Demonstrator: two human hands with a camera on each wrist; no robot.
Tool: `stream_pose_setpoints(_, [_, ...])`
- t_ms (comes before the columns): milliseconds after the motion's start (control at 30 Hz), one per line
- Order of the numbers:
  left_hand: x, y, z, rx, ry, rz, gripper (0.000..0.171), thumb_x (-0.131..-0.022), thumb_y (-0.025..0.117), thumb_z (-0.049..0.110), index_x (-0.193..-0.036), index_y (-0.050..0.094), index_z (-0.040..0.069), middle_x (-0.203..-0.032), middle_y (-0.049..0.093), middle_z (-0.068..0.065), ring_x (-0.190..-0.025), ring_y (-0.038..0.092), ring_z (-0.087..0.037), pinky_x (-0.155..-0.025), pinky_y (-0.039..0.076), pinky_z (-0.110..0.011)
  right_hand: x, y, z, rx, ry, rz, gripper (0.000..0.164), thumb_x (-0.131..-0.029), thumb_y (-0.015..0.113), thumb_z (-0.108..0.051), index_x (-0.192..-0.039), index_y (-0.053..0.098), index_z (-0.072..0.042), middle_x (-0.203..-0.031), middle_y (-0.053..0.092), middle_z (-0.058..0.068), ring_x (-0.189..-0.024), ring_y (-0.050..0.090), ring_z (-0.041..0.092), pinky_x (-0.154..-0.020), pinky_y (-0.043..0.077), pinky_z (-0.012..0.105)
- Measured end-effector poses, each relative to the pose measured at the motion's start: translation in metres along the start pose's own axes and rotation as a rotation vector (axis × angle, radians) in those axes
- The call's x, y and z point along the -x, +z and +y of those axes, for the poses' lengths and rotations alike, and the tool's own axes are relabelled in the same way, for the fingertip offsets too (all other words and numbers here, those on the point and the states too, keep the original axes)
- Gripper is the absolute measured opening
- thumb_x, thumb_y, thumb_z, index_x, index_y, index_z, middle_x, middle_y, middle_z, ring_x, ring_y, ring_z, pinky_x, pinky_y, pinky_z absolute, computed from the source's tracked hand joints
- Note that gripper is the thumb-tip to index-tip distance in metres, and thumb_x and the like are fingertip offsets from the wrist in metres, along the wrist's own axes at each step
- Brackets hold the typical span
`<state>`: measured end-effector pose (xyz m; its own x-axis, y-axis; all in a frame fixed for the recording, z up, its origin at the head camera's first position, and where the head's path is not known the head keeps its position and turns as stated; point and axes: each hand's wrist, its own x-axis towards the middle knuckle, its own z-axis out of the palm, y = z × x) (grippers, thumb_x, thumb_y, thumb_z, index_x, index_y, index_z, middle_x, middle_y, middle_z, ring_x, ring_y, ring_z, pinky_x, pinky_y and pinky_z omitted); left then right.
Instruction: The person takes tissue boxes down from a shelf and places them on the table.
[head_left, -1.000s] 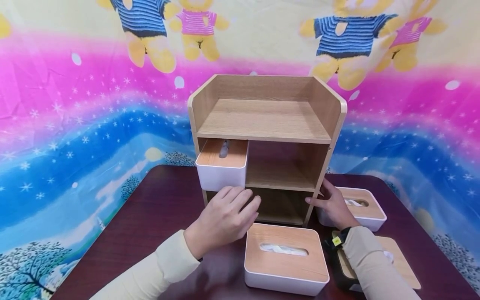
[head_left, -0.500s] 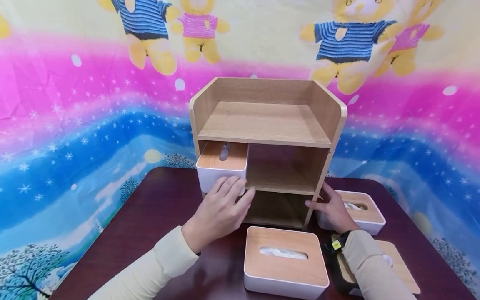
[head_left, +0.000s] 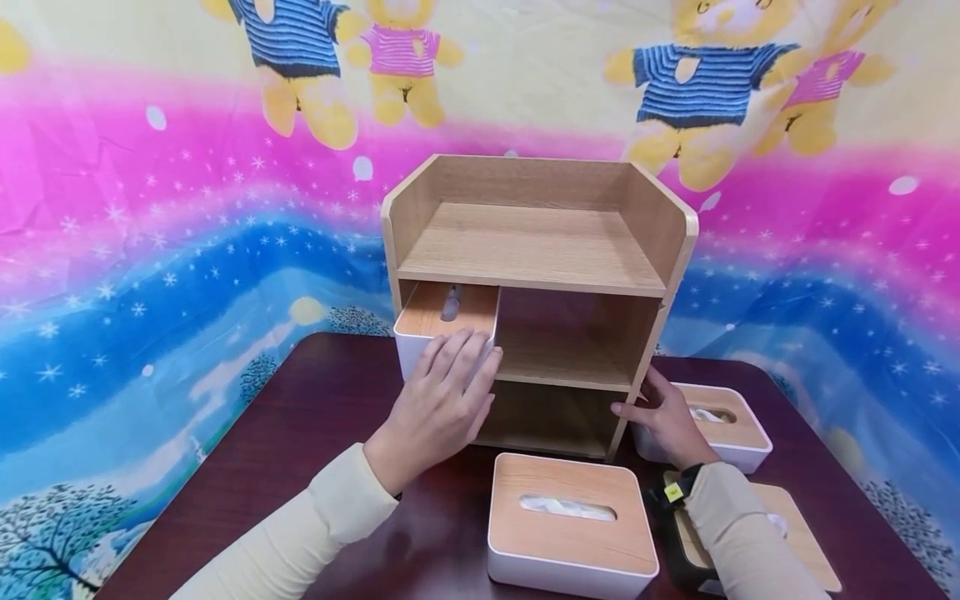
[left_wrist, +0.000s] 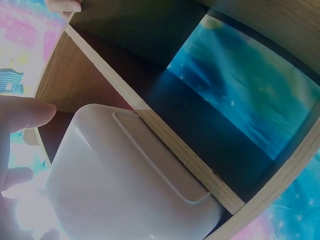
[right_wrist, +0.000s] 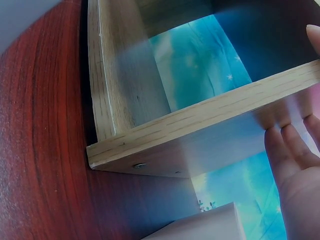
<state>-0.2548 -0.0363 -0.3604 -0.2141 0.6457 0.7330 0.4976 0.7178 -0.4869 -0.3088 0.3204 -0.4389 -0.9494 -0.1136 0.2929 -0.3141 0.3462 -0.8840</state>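
A white tissue box (head_left: 450, 321) with a wood-look lid sits partly in the left of the shelf's middle compartment, its front sticking out. My left hand (head_left: 438, 404) is at the box's front right corner, fingers extended up to the lid's front edge. In the left wrist view, the box's white underside (left_wrist: 120, 175) overhangs the shelf board, with my fingers beside it; contact is hard to tell. My right hand (head_left: 667, 417) holds the right side panel of the wooden desk shelf (head_left: 536, 242), thumb at the front edge. In the right wrist view, its fingertips (right_wrist: 272, 137) press the panel's outer face.
Another white tissue box (head_left: 573, 521) lies on the dark table (head_left: 322, 417) before the shelf. One more white tissue box (head_left: 738, 425) stands right of the shelf. A dark box with a wooden lid (head_left: 798, 529) is partly under my right forearm. A printed cloth (head_left: 150, 208) hangs behind.
My left hand has moved up and slightly left, from below the box's front right corner to its front and lid edge. The fingers have straightened. My right hand stays on the panel.
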Motion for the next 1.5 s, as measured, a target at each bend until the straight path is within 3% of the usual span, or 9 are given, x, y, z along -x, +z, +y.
stream_pose_setpoints(367, [-0.003, 0.006, -0.004, -0.040, -0.039, -0.048, 0.071, -0.084, 0.068, 0.035, -0.141, 0.043, 0.000, -0.141, 0.042, -0.023, -0.133, 0.037, -0.039, -0.109, 0.027, -0.052, 0.000, -0.001, 0.001, 0.001, -0.004, 0.002, 0.091, -0.082, 0.080, -0.022, -0.155, 0.026, -0.034, -0.150, 0.038, 0.016, -0.133, 0.037, 0.043, -0.098, 0.037, 0.060])
stream_pose_setpoints(733, [-0.003, 0.010, -0.006, -0.025, -0.098, -0.113, 0.090, -0.077, 0.077, 0.045, -0.145, 0.037, 0.002, -0.143, 0.039, -0.023, -0.131, 0.036, -0.037, -0.108, 0.028, -0.052, 0.000, -0.001, 0.002, 0.003, 0.010, 0.007, 0.089, -0.082, 0.080, -0.022, -0.154, 0.028, -0.032, -0.149, 0.040, 0.015, -0.133, 0.038, 0.043, -0.099, 0.036, 0.061])
stream_pose_setpoints(1000, [-0.004, 0.012, -0.006, -0.023, -0.101, -0.099, 0.086, -0.075, 0.079, 0.045, -0.140, 0.042, 0.002, -0.136, 0.045, -0.022, -0.125, 0.041, -0.036, -0.103, 0.032, -0.052, 0.000, -0.001, 0.005, 0.003, 0.024, 0.008, 0.091, -0.082, 0.080, -0.023, -0.155, 0.027, -0.030, -0.149, 0.039, 0.015, -0.133, 0.037, 0.043, -0.099, 0.036, 0.061])
stream_pose_setpoints(1300, [-0.006, 0.010, -0.004, -0.046, -0.098, -0.158, 0.092, -0.073, 0.081, 0.046, -0.141, 0.039, 0.002, -0.137, 0.044, -0.022, -0.125, 0.039, -0.036, -0.103, 0.031, -0.052, 0.001, 0.000, 0.002, 0.003, 0.005, 0.003, 0.090, -0.084, 0.079, -0.021, -0.155, 0.025, -0.032, -0.150, 0.037, 0.017, -0.134, 0.036, 0.044, -0.099, 0.036, 0.061])
stream_pose_setpoints(1500, [-0.007, 0.011, -0.004, -0.064, -0.101, -0.145, 0.081, -0.076, 0.077, 0.039, -0.139, 0.040, 0.002, -0.135, 0.044, -0.022, -0.123, 0.040, -0.036, -0.102, 0.032, -0.052, 0.001, 0.000, 0.000, -0.002, -0.007, 0.002, 0.089, -0.085, 0.077, -0.014, -0.155, 0.025, -0.031, -0.150, 0.037, 0.016, -0.135, 0.035, 0.043, -0.101, 0.034, 0.061])
